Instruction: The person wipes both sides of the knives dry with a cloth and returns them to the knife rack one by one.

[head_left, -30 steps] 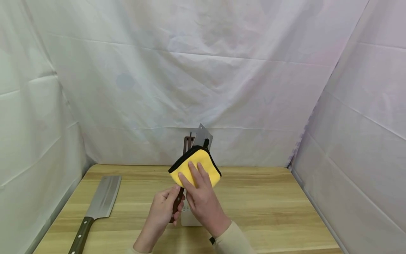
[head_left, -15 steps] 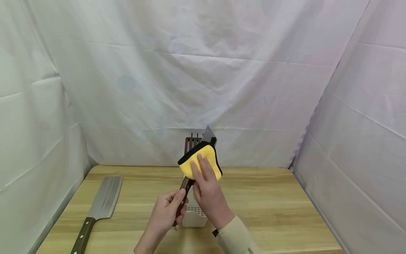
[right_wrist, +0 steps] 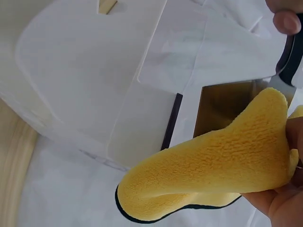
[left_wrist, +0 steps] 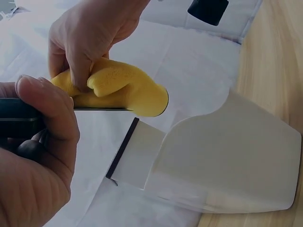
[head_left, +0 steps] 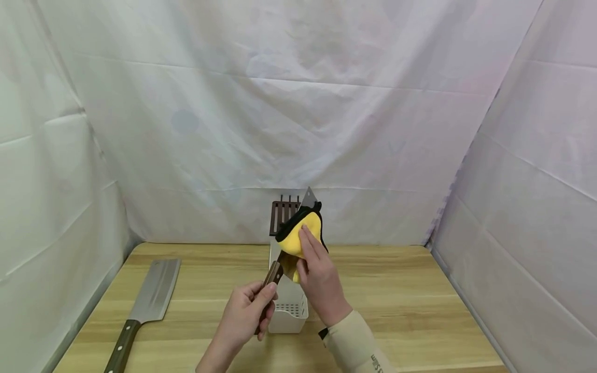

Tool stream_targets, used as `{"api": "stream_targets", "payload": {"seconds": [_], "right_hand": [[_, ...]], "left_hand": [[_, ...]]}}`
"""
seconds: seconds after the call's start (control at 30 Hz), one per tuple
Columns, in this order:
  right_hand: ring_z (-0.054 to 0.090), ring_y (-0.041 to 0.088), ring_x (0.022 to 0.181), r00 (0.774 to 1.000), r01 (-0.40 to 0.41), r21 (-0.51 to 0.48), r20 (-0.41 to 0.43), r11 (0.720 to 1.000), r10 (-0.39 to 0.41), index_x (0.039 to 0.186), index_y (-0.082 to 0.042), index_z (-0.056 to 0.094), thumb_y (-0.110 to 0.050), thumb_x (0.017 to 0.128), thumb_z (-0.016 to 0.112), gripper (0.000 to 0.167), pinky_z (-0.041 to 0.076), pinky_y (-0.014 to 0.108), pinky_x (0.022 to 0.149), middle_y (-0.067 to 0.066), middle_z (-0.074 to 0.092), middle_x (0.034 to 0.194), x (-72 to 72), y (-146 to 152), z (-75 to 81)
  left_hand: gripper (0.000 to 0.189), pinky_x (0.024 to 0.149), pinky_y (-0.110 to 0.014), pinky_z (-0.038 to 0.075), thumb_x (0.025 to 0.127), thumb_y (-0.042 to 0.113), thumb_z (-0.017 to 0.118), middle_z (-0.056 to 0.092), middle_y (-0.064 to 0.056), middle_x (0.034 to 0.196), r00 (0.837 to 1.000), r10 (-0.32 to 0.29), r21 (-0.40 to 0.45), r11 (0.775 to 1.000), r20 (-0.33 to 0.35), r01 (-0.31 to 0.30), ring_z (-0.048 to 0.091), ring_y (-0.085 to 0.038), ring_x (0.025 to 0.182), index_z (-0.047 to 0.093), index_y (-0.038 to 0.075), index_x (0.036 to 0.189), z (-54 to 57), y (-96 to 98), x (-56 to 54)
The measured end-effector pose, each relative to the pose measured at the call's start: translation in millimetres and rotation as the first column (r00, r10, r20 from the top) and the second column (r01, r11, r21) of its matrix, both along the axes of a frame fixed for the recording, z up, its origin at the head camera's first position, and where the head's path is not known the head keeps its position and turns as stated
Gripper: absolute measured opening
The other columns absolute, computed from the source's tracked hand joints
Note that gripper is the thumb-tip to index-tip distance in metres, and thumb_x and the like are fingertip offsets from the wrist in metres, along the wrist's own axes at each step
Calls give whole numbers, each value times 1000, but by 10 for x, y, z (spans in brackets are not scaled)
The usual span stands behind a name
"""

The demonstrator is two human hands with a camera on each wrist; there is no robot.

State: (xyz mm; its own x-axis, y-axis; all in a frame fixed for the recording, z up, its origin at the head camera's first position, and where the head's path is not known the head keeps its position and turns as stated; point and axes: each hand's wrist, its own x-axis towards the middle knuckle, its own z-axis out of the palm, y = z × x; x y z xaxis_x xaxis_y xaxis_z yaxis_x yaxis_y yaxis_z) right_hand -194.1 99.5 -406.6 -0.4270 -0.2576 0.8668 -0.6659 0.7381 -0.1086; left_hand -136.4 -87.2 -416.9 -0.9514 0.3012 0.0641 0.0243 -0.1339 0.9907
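My left hand (head_left: 247,311) grips the dark wooden handle (head_left: 272,274) of a cleaver held up over the table, blade pointing up and away. My right hand (head_left: 317,274) pinches a folded yellow cloth with black trim (head_left: 298,233) around the blade, whose steel tip (head_left: 309,197) shows above the cloth. In the left wrist view the cloth (left_wrist: 118,92) wraps the thin blade edge beside my thumb (left_wrist: 52,109). In the right wrist view the cloth (right_wrist: 213,170) covers the shiny blade (right_wrist: 222,106).
A white knife rack (head_left: 289,305) with dark wooden slats (head_left: 282,212) stands on the wooden table (head_left: 396,311) behind my hands. A second cleaver (head_left: 149,300) lies flat at the table's left. White sheets hang close on the left, back and right.
The cloth has slid up the blade toward its tip and bunched narrower. The cleaver has tilted more upright and to the right. More of the white rack shows below my hands.
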Motion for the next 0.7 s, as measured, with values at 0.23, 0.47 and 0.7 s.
{"api": "stream_targets", "payload": {"seconds": [0.23,0.47,0.7], "right_hand": [[68,37,116,998,15,-49,-67,999,-19,134,9,62,21,78,69,58,56,38,93,23,66,131,-80,206,59],[70,39,110,996,39,-92,-80,995,-47,132,7,64,25,75,67,60,59,43,85,22,69,125,-118,491,97],[69,40,109,995,85,-34,-54,996,-86,131,9,64,25,75,68,59,59,45,85,23,68,125,-189,819,-38]], "left_hand": [[44,36,-23,43,107,32,57,54,-5,63,998,29,-31,999,48,-28,47,-10,40,57,-9,93,46,-16,3],[44,38,-25,45,107,34,57,56,-8,64,996,69,-98,993,48,-64,49,-13,43,58,-7,91,124,-53,-24],[46,37,-26,45,107,35,57,56,-9,63,995,93,-148,985,19,-90,49,-14,42,58,-7,91,241,-127,-82]]}}
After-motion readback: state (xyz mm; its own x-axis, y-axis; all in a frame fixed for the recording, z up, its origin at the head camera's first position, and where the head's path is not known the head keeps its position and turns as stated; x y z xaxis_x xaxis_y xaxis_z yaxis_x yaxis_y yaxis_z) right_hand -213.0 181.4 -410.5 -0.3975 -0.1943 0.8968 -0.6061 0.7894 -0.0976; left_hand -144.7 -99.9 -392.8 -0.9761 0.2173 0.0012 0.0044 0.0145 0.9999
